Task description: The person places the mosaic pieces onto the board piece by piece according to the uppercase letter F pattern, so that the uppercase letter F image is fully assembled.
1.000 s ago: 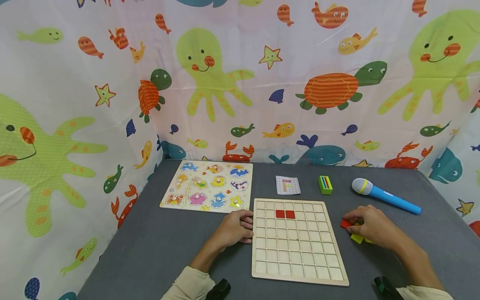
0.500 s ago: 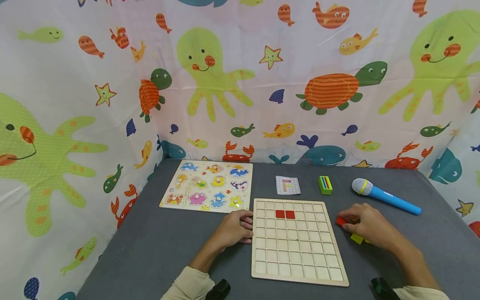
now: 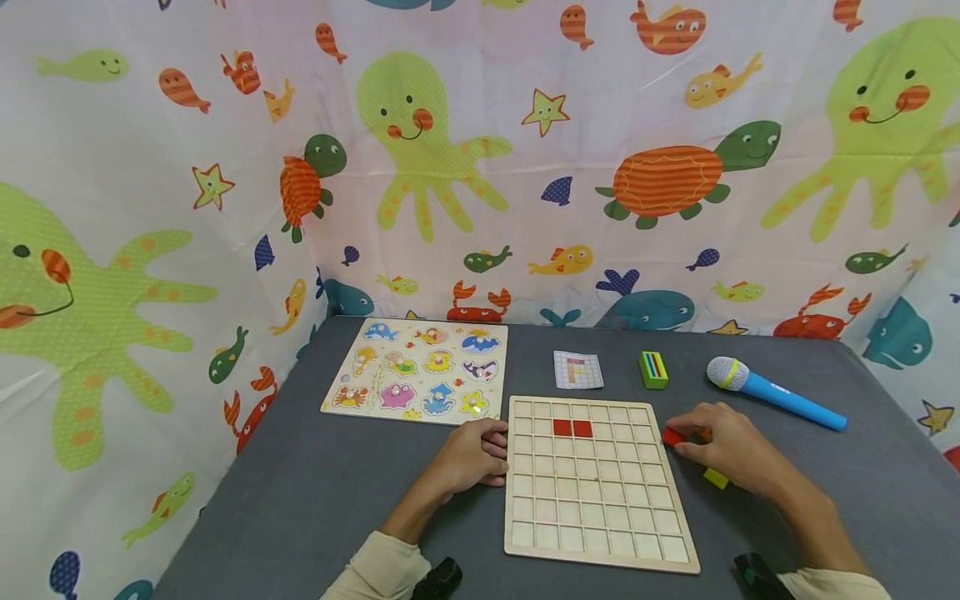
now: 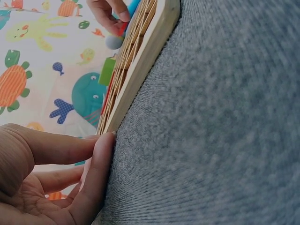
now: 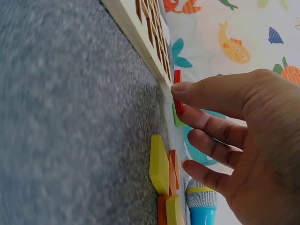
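Note:
A pale wooden grid board [image 3: 592,504] lies on the grey table, with two red square tiles [image 3: 572,428] side by side near its top. At the board's left edge, my left hand [image 3: 467,460] holds the rim between thumb and fingers, as the left wrist view [image 4: 56,173] also has it. My right hand [image 3: 726,443] pinches another red tile [image 5: 178,77] by thumb and forefinger, close to the board's right edge. Yellow tiles [image 5: 159,164] and orange tiles [image 5: 173,171] lie on the table below that hand, partly hidden by it in the head view.
Behind the board are a small pattern card [image 3: 578,370] and a green block with coloured stripes [image 3: 653,370]. A blue toy microphone [image 3: 780,396] lies at the back right. A sea-animal peg puzzle [image 3: 416,371] sits to the left. A printed curtain [image 3: 480,192] surrounds the table.
My right hand has moved left with the red tile, away from the loose tiles and up to the board's right edge. The left hand has stayed in place.

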A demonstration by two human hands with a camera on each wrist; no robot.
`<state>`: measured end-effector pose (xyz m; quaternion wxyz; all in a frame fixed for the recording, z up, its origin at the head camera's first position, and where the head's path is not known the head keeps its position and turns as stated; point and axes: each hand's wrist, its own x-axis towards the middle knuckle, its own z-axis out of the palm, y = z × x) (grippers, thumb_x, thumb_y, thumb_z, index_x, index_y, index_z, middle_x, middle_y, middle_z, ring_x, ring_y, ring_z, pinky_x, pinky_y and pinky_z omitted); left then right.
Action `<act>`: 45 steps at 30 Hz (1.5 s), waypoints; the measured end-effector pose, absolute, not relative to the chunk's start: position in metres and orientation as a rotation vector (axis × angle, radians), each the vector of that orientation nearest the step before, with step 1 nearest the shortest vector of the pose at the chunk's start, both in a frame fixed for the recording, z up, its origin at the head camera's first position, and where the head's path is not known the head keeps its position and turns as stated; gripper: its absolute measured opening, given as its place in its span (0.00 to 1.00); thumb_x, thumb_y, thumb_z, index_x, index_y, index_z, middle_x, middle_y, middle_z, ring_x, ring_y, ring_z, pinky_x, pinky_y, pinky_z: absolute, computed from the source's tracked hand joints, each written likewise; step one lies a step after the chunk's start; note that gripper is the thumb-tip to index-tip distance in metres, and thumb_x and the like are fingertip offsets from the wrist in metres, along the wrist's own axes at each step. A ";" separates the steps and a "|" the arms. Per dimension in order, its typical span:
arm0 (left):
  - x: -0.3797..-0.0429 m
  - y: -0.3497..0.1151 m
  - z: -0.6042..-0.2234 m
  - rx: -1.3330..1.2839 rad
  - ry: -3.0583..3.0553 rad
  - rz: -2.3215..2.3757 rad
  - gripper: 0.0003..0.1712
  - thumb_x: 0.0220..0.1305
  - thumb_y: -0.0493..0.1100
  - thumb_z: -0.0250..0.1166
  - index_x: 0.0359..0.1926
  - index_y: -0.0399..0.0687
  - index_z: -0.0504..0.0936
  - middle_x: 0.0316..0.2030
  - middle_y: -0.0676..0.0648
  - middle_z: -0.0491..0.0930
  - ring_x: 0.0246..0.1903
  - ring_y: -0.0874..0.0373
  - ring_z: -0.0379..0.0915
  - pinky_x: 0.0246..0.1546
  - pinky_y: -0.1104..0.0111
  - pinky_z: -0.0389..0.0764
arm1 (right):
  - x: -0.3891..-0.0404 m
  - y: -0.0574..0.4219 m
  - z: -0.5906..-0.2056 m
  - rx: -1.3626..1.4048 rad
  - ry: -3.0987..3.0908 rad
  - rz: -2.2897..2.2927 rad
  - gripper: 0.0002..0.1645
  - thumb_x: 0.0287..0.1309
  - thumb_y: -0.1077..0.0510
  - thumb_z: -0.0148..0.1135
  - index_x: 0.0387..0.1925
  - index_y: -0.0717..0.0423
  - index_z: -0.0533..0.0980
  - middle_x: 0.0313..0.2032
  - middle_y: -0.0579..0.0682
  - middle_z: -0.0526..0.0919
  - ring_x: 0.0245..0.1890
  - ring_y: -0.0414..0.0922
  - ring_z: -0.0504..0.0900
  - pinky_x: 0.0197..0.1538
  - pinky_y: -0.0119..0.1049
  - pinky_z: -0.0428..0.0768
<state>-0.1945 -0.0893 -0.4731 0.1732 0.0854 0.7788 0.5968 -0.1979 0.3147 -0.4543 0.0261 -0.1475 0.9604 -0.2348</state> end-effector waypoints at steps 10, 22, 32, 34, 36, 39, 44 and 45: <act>-0.195 -0.090 -0.473 0.238 2.203 1.699 0.35 0.59 0.24 0.70 0.69 0.31 0.75 0.49 0.38 0.78 0.40 0.54 0.81 0.35 0.60 0.93 | -0.204 0.298 -0.450 -0.484 2.961 -0.752 0.22 0.62 0.51 0.75 0.55 0.56 0.87 0.43 0.45 0.84 0.44 0.47 0.76 0.42 0.43 0.78; -0.194 -0.089 -0.472 0.237 2.203 1.698 0.35 0.60 0.24 0.70 0.69 0.31 0.74 0.49 0.39 0.78 0.40 0.55 0.81 0.35 0.60 0.93 | -0.208 0.276 -0.446 -0.508 2.927 -0.801 0.21 0.63 0.52 0.73 0.56 0.55 0.87 0.47 0.47 0.85 0.49 0.50 0.76 0.48 0.48 0.80; -0.194 -0.089 -0.473 0.239 2.201 1.697 0.36 0.60 0.24 0.70 0.70 0.31 0.74 0.49 0.38 0.78 0.40 0.54 0.81 0.35 0.60 0.93 | -0.212 0.263 -0.446 -0.553 2.886 -0.855 0.18 0.65 0.56 0.71 0.55 0.55 0.86 0.47 0.48 0.84 0.48 0.49 0.77 0.46 0.43 0.79; -0.194 -0.089 -0.473 0.239 2.202 1.696 0.35 0.59 0.24 0.70 0.69 0.31 0.74 0.49 0.38 0.78 0.40 0.54 0.81 0.35 0.61 0.93 | -0.213 0.260 -0.447 -0.555 2.878 -0.868 0.17 0.65 0.57 0.71 0.54 0.56 0.87 0.46 0.47 0.84 0.48 0.49 0.77 0.46 0.43 0.80; -0.194 -0.089 -0.473 0.238 2.204 1.695 0.35 0.59 0.24 0.70 0.69 0.31 0.74 0.48 0.38 0.78 0.40 0.55 0.81 0.35 0.61 0.93 | -0.214 0.258 -0.447 -0.565 2.876 -0.875 0.17 0.64 0.58 0.70 0.54 0.56 0.87 0.45 0.46 0.84 0.48 0.48 0.78 0.47 0.43 0.80; -0.194 -0.089 -0.472 0.238 2.208 1.693 0.35 0.59 0.24 0.70 0.69 0.31 0.75 0.48 0.38 0.78 0.40 0.54 0.81 0.35 0.60 0.93 | -0.215 0.254 -0.449 -0.596 2.881 -0.880 0.16 0.63 0.58 0.70 0.52 0.56 0.88 0.44 0.45 0.85 0.48 0.48 0.78 0.47 0.44 0.81; -0.193 -0.090 -0.472 0.240 2.211 1.693 0.36 0.60 0.24 0.71 0.69 0.31 0.74 0.49 0.38 0.78 0.41 0.55 0.81 0.35 0.60 0.93 | -0.217 0.249 -0.452 -0.623 2.862 -0.924 0.16 0.61 0.58 0.72 0.51 0.55 0.88 0.45 0.45 0.86 0.48 0.47 0.78 0.48 0.45 0.81; -0.194 -0.090 -0.472 0.241 2.211 1.693 0.36 0.60 0.24 0.71 0.70 0.31 0.74 0.49 0.39 0.78 0.41 0.55 0.81 0.35 0.60 0.93 | -0.218 0.248 -0.453 -0.623 2.858 -0.925 0.16 0.61 0.58 0.73 0.51 0.54 0.88 0.46 0.46 0.87 0.48 0.47 0.78 0.49 0.45 0.81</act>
